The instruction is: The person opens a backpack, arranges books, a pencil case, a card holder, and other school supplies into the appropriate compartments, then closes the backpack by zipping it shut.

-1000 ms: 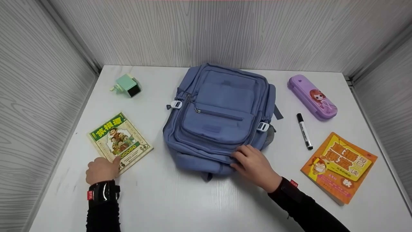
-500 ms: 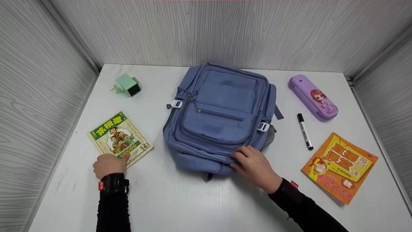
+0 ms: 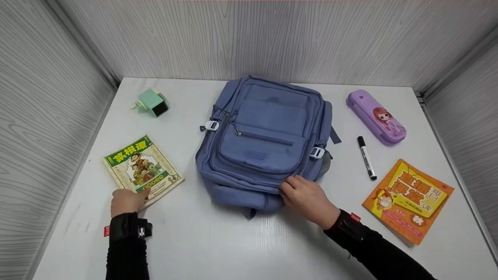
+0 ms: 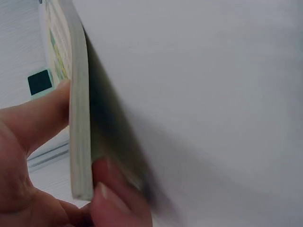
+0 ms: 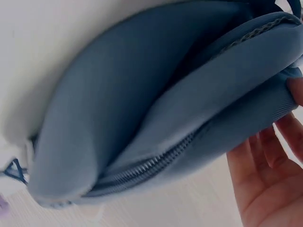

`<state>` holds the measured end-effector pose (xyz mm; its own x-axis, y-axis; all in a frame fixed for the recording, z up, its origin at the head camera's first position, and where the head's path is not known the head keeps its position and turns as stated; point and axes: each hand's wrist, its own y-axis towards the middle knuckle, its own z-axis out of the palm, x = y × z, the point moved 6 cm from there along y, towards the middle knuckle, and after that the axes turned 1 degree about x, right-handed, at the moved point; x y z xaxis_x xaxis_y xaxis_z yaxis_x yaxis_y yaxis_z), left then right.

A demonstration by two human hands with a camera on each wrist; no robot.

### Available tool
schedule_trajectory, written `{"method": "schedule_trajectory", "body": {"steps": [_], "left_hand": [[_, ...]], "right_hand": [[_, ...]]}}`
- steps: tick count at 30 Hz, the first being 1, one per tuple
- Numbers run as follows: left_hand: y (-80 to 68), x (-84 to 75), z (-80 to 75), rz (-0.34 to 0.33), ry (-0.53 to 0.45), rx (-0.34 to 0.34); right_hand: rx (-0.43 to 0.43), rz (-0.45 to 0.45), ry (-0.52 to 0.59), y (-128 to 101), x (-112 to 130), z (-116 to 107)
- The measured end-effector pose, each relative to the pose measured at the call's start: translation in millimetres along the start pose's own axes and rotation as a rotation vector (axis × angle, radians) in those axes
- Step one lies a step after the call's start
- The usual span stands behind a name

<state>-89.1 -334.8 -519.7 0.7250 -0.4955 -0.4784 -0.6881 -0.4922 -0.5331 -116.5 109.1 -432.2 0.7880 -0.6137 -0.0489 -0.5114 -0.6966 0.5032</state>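
At the left of the head view lies a green-and-cream book (image 3: 146,171) with cartoon figures on its cover. My left hand (image 3: 127,202) pinches its near edge; in the left wrist view the thumb (image 4: 42,118) is on the cover and fingertips are underneath the book (image 4: 80,137), whose edge stands off the table. A blue backpack (image 3: 268,120) lies in the middle, front pockets facing up. With bent fingers my right hand (image 3: 309,198) grips the fabric at its lower right edge. In the right wrist view, zipper teeth (image 5: 151,165) show along a gap in the backpack (image 5: 128,90).
A mint-green box-shaped object (image 3: 153,102) with a small knob stands at the back left. On the right are a purple pencil case (image 3: 375,116), a black-capped marker (image 3: 367,157) and a thick orange book (image 3: 408,202). Grey wood-patterned panels (image 3: 249,39) border the white table.
My left hand has shifted along the near edge of the green-and-cream book, and its fingertips are now under that edge. The right hand stays on the backpack.
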Motion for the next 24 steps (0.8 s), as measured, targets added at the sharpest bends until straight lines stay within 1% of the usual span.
{"method": "schedule_trajectory", "body": {"steps": [1, 2, 5, 6, 8, 10, 15, 17, 19, 21, 24], "left_hand": [[0.4, 2.5, -1.6, -0.011, -0.056, 0.036], [-0.5, 4.3, -2.7, -0.019, -0.134, 0.084], [-6.4, 9.4, -2.9, -0.029, -0.407, 0.203], [-9.3, 10.7, -2.6, -0.025, -0.485, 0.237], [-16.3, 12.0, -3.1, 0.008, -0.593, 0.277], [-21.6, 14.8, -5.8, 0.041, -0.637, 0.26], [-42.5, 19.8, -23.2, 0.105, -0.658, 0.135], [-53.1, 20.7, -30.3, 0.132, -0.688, 0.103], [-63.5, 20.8, -36.4, 0.178, -0.746, 0.102], [-73.1, 19.9, -41.5, 0.247, -0.834, 0.124], [-85.4, 16.6, -46.2, 0.388, -0.991, 0.206]], "right_hand": [[0.001, -0.004, -0.014, 2.8, -0.1, -1.3], [-0.001, -0.006, -0.02, 5.4, -0.9, -3.1], [-0.002, 0.021, -0.01, 12.1, -6.1, -9.7], [-0.003, 0.036, 0.004, 13.9, -8.5, -12.4], [-0.015, 0.064, 0.038, 17.3, -13.6, -18.1], [-0.032, 0.093, 0.078, 20.5, -18.9, -23.9], [-0.131, 0.152, 0.177, 31.2, -33.1, -40.5], [-0.17, 0.186, 0.221, 36.4, -39.3, -47.4], [-0.204, 0.226, 0.269, 42.3, -46.1, -53.7], [-0.234, 0.269, 0.314, 49.3, -53.3, -59.6], [-0.276, 0.331, 0.36, 60.2, -64.7, -67.2]]}}
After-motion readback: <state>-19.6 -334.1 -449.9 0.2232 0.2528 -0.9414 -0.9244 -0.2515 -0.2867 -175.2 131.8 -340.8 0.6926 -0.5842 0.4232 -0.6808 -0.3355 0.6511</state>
